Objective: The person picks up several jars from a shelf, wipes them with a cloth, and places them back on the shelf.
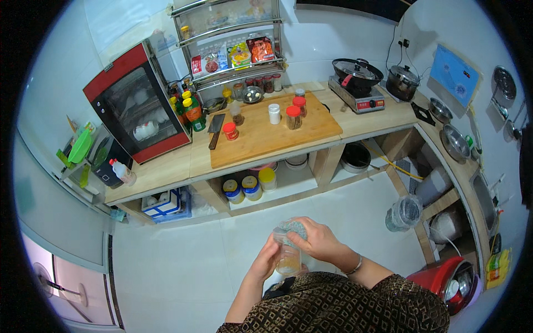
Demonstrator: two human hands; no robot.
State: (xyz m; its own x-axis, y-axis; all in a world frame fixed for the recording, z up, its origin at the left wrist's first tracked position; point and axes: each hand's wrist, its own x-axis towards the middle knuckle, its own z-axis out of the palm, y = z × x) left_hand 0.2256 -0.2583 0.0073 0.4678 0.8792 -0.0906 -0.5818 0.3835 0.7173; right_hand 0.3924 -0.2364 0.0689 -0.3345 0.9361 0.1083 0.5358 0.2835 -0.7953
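Note:
My left hand [265, 259] is wrapped around a clear jar [288, 265] in front of my body. Some yellowish contents or residue show near the jar's bottom. In my right hand [322, 239] is a grey-green cloth [296, 229], pressed against the jar's upper end. The cloth and fingers partly cover the rim, so I cannot tell whether a lid is on. Beyond the hands, a wooden cutting board [245, 152] on the counter carries two red-lidded jars [294, 120] [299, 107], a white bottle [274, 114] and a red tin [230, 131].
A cleaver [215, 130] lies at the board's left edge. Sauce bottles [193, 112] stand beside a red-framed cabinet [137, 104]. To the right are a gas stove [361, 102] with a lidded wok [357, 71], and a lined bin [403, 214] on the floor. A red bucket-like container [435, 277] is near my right elbow.

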